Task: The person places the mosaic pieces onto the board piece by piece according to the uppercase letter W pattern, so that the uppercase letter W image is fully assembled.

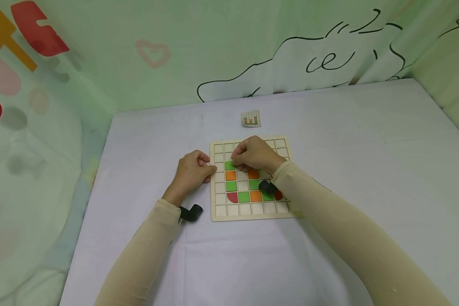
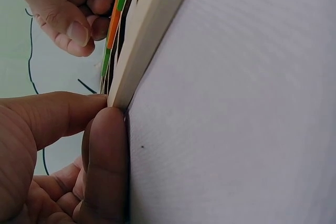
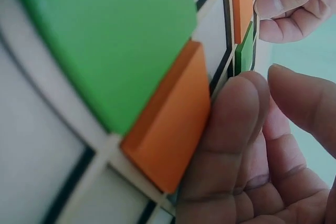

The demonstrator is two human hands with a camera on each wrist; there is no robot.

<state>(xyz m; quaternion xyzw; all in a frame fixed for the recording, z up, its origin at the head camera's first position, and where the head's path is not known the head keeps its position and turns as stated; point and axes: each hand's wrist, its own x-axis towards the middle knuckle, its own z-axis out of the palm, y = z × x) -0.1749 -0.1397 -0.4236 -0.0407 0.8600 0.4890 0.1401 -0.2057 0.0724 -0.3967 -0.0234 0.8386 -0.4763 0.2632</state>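
A wooden grid board lies on the table with green, orange and red tiles set in its squares. My left hand is at its left edge; in the left wrist view the thumb and a finger pinch the board's rim. Over the board's upper middle, my right hand has its bent fingertips beside the top-left green tile. In the right wrist view its thumb and fingers stand apart with nothing between them, close to an orange tile.
A small card with a printed grid pattern lies beyond the board. Each wrist wears a black camera. White cloth covers the table, and a printed curtain hangs behind it.
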